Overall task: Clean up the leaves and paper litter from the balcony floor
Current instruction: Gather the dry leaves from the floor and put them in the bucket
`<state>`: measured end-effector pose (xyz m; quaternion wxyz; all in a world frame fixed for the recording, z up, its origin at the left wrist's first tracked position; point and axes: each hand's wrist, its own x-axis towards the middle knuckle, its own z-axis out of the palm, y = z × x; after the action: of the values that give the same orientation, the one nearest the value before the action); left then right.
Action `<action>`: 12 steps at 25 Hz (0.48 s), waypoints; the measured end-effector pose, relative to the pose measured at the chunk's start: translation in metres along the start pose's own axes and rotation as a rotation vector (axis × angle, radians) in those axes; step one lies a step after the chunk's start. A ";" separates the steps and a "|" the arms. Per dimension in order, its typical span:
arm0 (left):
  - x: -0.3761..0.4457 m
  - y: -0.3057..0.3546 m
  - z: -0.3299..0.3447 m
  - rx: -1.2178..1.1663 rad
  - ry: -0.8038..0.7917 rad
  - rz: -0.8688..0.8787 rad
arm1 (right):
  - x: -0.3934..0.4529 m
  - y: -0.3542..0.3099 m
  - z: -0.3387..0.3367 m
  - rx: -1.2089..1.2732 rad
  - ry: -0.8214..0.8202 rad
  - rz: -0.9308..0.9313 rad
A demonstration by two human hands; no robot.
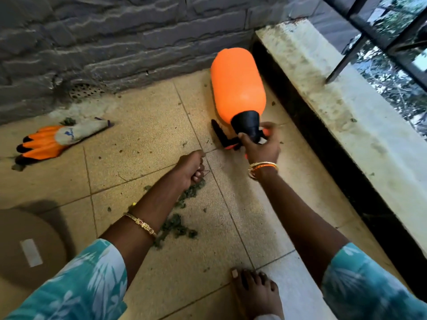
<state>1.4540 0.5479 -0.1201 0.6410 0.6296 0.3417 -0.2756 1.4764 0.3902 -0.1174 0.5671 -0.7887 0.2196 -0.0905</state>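
We look down at a tiled balcony floor where clumps of dark green leaf litter lie scattered under and beside our left forearm, with smaller specks spread toward the wall. We see no paper litter for certain here.

Our left hand is curled into a fist just above the upper end of that litter; thin stems seem to poke from it, so it probably holds gathered scraps, though we cannot be sure.

Our right hand wraps its fingers around the black pump head of an orange spray bottle, which lies on its side next to the raised stone ledge.

An orange work glove lies apart on the left near a floor drain, and a brown round object sits at lower left. Our bare foot stands near the litter.

Risks, as we judge them: dragging the bottle could scatter the loose leaves, a loosened fist could drop what it holds, and crumbs could wash into the drain.
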 end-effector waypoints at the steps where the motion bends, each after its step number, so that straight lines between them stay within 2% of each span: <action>1: -0.001 -0.001 0.002 -0.004 0.002 0.010 | -0.008 -0.003 0.015 -0.009 -0.014 -0.027; 4: -0.005 -0.005 -0.002 -0.040 0.079 0.040 | -0.030 -0.015 0.063 -0.034 -0.081 -0.099; 8: -0.009 -0.018 -0.013 -0.079 0.124 0.036 | -0.041 -0.034 0.102 -0.040 -0.277 -0.125; 10: -0.007 -0.024 -0.016 -0.141 0.119 0.044 | -0.047 -0.035 0.109 -0.065 -0.416 -0.222; 12: -0.005 -0.025 -0.015 -0.155 0.110 0.054 | -0.053 -0.032 0.104 -0.020 -0.655 -0.291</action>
<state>1.4299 0.5612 -0.1319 0.6753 0.6013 0.3795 -0.1962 1.4778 0.5111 -0.1170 0.5807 -0.8044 -0.0875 0.0893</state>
